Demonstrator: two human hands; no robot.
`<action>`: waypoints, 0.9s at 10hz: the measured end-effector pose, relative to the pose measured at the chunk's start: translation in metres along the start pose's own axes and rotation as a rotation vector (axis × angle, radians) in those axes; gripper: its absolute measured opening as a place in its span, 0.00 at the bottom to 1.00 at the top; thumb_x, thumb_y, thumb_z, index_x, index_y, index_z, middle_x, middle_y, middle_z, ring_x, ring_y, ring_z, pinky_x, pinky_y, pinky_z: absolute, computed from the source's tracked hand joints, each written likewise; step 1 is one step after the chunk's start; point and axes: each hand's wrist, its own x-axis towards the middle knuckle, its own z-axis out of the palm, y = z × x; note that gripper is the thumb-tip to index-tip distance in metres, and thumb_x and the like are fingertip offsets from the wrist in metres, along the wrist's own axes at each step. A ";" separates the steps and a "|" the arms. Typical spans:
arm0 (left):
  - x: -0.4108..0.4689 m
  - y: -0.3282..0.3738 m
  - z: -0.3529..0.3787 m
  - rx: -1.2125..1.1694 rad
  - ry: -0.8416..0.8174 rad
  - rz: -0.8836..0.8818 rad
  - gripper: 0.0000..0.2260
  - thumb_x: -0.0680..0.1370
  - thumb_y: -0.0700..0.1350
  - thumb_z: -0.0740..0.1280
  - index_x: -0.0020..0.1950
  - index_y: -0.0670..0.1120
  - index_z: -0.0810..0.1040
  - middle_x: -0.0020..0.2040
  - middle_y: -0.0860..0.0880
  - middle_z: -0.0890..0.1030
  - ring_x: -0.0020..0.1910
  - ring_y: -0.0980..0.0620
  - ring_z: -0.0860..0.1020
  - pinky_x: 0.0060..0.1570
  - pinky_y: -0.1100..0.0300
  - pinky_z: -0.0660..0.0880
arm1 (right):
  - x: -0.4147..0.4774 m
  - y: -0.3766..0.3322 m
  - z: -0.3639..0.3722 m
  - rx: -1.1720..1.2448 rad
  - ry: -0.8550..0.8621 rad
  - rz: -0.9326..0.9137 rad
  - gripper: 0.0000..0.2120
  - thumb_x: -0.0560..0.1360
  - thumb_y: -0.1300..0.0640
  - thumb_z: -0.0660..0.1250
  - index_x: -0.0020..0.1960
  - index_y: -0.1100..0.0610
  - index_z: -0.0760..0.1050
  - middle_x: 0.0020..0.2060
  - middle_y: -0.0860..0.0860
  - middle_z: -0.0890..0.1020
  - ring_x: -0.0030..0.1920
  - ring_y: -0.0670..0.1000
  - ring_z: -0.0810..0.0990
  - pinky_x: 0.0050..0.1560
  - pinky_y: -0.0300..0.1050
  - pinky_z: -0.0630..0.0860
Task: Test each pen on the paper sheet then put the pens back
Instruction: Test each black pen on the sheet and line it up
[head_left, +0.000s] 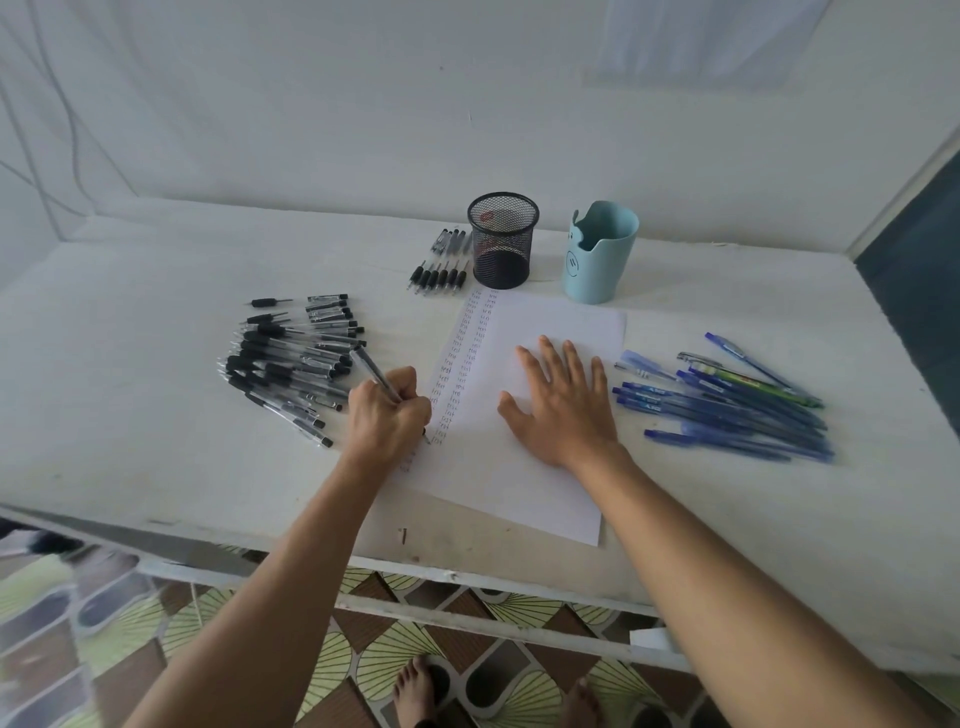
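The black-grip pen (378, 378) is pinched in the curled fingers of the left hand (387, 418), its tip down at the left margin of the paper sheet (550, 322), at the foot of two columns of test marks. The right hand (563, 410) lies flat, fingers spread and straight, pinning the sheet.

The tip is close to the paper's edge, so a stroke could run onto the white table (156, 322). The left wrist sits just beside the pile of black pens (291, 358) and could nudge them, mixing tested with untested. If the right hand lifts, the sheet may slide.

The marks are too small to read, as is the white print on the blue pens (737, 410). The light-blue cup (597, 254) bears a drawn face. The black mesh cup (503, 241) shows no label.
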 end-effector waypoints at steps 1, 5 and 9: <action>0.001 0.001 0.000 0.017 -0.017 0.007 0.07 0.59 0.40 0.60 0.29 0.45 0.62 0.26 0.46 0.62 0.29 0.50 0.62 0.29 0.58 0.58 | 0.001 0.000 0.000 -0.005 0.000 -0.003 0.38 0.74 0.34 0.40 0.82 0.47 0.46 0.82 0.51 0.45 0.81 0.56 0.41 0.77 0.63 0.39; -0.001 0.001 0.002 0.051 -0.035 0.034 0.07 0.59 0.39 0.58 0.29 0.45 0.60 0.25 0.54 0.57 0.28 0.52 0.56 0.25 0.60 0.53 | 0.001 0.001 0.002 0.001 0.001 -0.004 0.38 0.74 0.34 0.40 0.82 0.47 0.46 0.82 0.51 0.46 0.81 0.56 0.41 0.77 0.62 0.38; -0.002 0.002 0.002 0.076 -0.053 0.071 0.13 0.62 0.35 0.61 0.27 0.46 0.57 0.24 0.55 0.57 0.26 0.53 0.57 0.23 0.63 0.54 | 0.001 0.000 0.002 -0.003 0.000 -0.005 0.38 0.74 0.34 0.40 0.82 0.47 0.46 0.82 0.51 0.45 0.81 0.56 0.41 0.77 0.62 0.38</action>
